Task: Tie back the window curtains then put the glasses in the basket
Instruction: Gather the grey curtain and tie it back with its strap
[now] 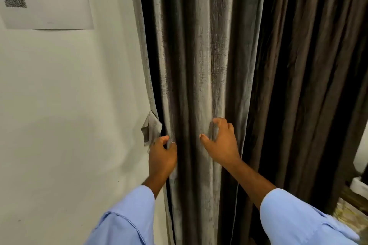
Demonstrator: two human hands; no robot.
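A grey textured curtain (201,55) hangs in gathered folds in front of me, with a darker brown curtain (302,65) to its right. My left hand (162,155) grips the grey curtain's left edge, fingers curled round a fold. Just above that hand a short grey tie-back strip (151,129) hangs at the wall. My right hand (221,141) grasps the folds on the curtain's right side, thumb spread and fingers curled into the cloth. No glasses or basket are in view.
A white wall (69,105) fills the left side, with a printed sheet (47,0) stuck on it at the top left. At the far right edge a dark wooden frame (356,199) and a pale surface show beside the brown curtain.
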